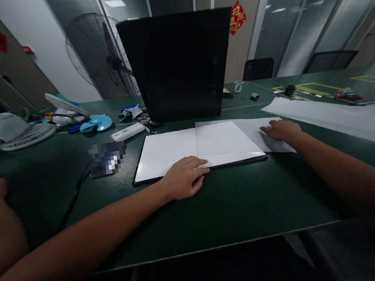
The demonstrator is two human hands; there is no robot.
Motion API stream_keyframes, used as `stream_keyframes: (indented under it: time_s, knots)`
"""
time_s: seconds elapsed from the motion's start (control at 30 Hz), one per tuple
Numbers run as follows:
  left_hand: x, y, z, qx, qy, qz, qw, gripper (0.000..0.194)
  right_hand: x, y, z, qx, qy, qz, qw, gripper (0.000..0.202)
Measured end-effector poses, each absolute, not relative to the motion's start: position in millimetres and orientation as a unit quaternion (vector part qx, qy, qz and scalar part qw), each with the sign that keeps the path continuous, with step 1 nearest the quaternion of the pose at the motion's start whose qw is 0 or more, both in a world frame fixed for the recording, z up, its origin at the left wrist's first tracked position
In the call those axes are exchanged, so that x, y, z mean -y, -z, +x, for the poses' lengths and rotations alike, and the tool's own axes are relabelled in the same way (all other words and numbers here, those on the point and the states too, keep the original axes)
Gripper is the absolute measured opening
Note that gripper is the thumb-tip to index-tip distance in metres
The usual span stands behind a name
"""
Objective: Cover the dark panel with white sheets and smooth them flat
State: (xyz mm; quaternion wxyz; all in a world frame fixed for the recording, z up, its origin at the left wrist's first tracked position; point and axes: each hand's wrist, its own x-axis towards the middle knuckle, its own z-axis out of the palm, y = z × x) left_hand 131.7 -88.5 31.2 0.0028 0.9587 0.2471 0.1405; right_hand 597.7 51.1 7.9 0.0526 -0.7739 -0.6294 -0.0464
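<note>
Left hand (187,178): loosely spread, on board's (166,150) near edge, gripping nothing. Right hand (282,130): curled; can't tell if pinching. Paper (216,138) under right fingers, stretching left over board. Probably light, floppy, creases easily; pinch edges.

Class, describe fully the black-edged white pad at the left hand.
The white pad lies flat on the green table, before the tall black panel. Its blank face looks smooth, like paper; a thin dark rim shows along its near and left edges. The left hand rests at its near edge; a white sheet overlaps its right part.
</note>
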Motion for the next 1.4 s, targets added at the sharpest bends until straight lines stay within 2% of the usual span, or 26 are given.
stream_keyframes:
  time_s: [0.17, 0.3, 0.43, 0.7, 0.83, 1.03, 1.23, 1.4]
  knots:
    - [86.0, -27.0, 130.0, -0.22, -0.153, 0.963, -0.013, 0.04, -58.4, 5.1, 623.9, 0.62, 0.037, -0.783, 0.043, 0.086]
    - [85.3, -26.8, 130.7, -0.2, -0.159, 0.967, -0.025, 0.041, -63.6, 1.7, 605.9, 0.64, 0.001, -0.769, 0.014, 0.087]
    - [85.1, -27.0, 130.6, -0.196, -0.148, 0.969, -0.024, 0.043, -54.9, -3.7, 575.5, 0.672, 0.008, -0.74, 0.026, 0.087]
    - [86.0, -28.6, 130.0, -0.314, -0.087, 0.945, -0.001, 0.058, -31.9, -12.2, 522.9, 0.76, 0.032, -0.647, 0.061, 0.079]
    - [86.9, -29.8, 131.9, -0.337, -0.064, 0.939, 0.003, 0.055, -35.0, -10.8, 523.5, 0.762, 0.039, -0.642, 0.077, 0.078]
    - [91.2, -33.3, 133.3, -0.356, -0.07, 0.932, -0.014, 0.051, -42.9, -4.8, 551.8, 0.691, 0.045, -0.718, 0.067, 0.084]
    - [93.1, -32.4, 132.8, -0.373, -0.09, 0.923, -0.035, 0.047, -51.8, -1.9, 564.1, 0.718, 0.029, -0.688, 0.102, 0.067]
    - [94.2, -29.1, 133.1, -0.402, -0.099, 0.909, -0.049, 0.045, -54.5, 4.1, 556.2, 0.764, 0.003, -0.628, 0.147, 0.063]
